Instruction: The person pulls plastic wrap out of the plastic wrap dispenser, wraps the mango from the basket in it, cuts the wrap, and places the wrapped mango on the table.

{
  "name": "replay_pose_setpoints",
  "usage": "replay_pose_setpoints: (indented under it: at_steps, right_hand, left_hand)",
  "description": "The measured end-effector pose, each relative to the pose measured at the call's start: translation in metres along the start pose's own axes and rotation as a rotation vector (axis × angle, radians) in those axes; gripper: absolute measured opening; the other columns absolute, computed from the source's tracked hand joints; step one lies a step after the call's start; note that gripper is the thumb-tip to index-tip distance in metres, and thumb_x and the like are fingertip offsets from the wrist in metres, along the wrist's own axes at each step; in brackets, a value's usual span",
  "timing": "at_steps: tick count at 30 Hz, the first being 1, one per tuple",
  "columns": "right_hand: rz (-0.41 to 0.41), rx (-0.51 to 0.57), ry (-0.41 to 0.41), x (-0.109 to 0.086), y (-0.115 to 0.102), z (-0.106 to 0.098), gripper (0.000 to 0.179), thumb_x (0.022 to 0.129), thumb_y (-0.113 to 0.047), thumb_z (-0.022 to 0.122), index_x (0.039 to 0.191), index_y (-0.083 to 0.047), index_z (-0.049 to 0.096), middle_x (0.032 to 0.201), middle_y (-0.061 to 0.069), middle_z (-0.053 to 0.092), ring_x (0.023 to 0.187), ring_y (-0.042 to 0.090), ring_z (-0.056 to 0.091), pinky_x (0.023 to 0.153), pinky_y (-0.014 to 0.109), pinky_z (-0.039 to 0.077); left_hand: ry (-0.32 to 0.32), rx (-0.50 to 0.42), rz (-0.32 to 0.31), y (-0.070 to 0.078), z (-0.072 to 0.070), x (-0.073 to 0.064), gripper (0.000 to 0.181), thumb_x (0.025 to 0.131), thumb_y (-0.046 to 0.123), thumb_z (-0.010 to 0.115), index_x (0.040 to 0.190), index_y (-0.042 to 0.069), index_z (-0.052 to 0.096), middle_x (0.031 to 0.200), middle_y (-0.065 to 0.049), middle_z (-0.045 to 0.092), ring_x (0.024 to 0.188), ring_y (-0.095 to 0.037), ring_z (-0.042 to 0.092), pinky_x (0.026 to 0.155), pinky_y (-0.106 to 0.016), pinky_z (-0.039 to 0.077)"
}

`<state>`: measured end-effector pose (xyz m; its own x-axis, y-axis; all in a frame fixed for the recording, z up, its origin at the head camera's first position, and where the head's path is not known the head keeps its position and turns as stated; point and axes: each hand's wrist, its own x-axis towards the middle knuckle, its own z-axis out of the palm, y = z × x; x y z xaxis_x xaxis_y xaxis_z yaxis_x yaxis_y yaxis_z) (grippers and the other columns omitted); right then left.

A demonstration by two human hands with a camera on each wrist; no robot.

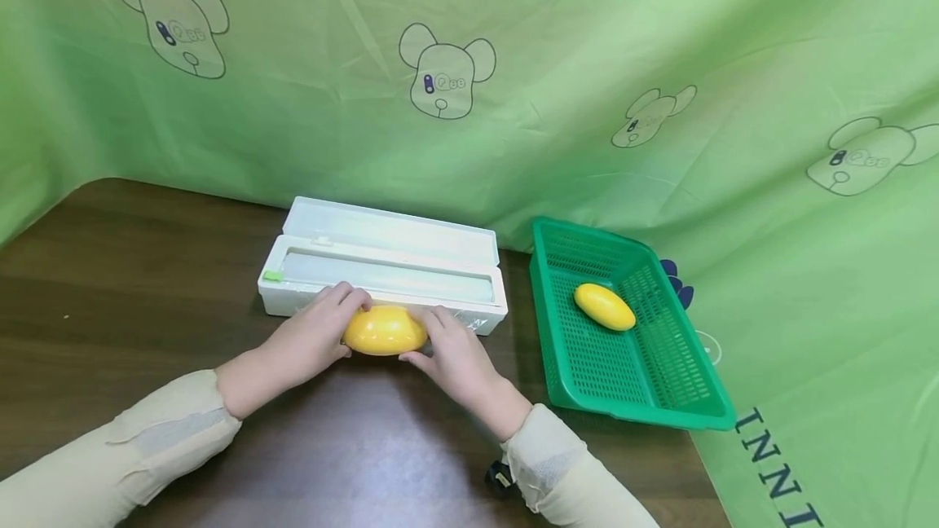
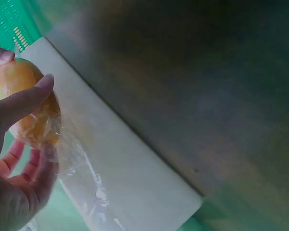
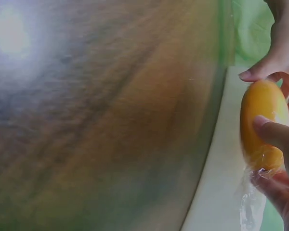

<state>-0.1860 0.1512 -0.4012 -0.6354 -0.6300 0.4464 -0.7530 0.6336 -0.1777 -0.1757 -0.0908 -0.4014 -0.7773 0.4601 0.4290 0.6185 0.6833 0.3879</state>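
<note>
A yellow oval fruit [image 1: 385,331] is held between both hands in front of a white cling film dispenser [image 1: 469,314]. My left hand [image 1: 323,332] grips its left end, fingers over the top and thumb at the near side. At the other end my right hand [image 1: 458,353] pinches it between thumb and fingers. Clear cling film [image 2: 79,159] clings wrinkled to the fruit in the left wrist view and trails over the dispenser. Gathered film [image 3: 253,197] also hangs from the fruit's end by the right fingers in the right wrist view.
The dispenser's lid [image 1: 389,231] stands raised at the back, and a green slider [image 1: 273,275] sits at its left end. On the right, a green basket [image 1: 550,332] holds another yellow fruit [image 1: 605,306]. A green printed curtain [image 1: 528,145] hangs behind the brown table [image 1: 147,283].
</note>
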Motion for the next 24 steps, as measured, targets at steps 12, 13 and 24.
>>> replay_pose_setpoints:
  at_steps: [12,13,24]
  right_hand:
    - [-0.033,-0.091,-0.001,-0.0022,0.0045,0.0068,0.056,0.080,-0.024,0.090,0.125,-0.001,0.064,0.111,0.013,0.065,0.094,0.027,0.069,0.079,0.039,0.059]
    - [-0.034,-0.095,-0.007,-0.0022,0.0049,0.0074,0.056,0.080,-0.024,0.089,0.125,-0.001,0.064,0.111,0.013,0.065,0.095,0.027,0.069,0.079,0.038,0.059]
    - [-0.035,-0.061,-0.041,-0.0018,0.0067,0.0079,0.058,0.079,-0.024,0.090,0.124,0.002,0.063,0.114,0.016,0.066,0.101,0.028,0.068,0.085,0.038,0.058]
  left_hand:
    - [0.047,0.046,0.105,-0.0065,0.0018,0.0008,0.051,0.059,-0.007,0.093,0.094,0.006,0.058,0.091,-0.004,0.060,0.082,-0.026,0.059,0.074,-0.043,0.054]
    - [0.046,0.048,0.108,-0.0068,0.0020,0.0009,0.051,0.059,-0.007,0.093,0.094,0.006,0.058,0.091,-0.004,0.060,0.082,-0.026,0.059,0.074,-0.043,0.054]
    - [-0.042,0.047,0.084,-0.0068,0.0004,0.0039,0.051,0.061,-0.007,0.094,0.096,0.006,0.059,0.090,-0.004,0.059,0.081,-0.024,0.060,0.073,-0.041,0.055]
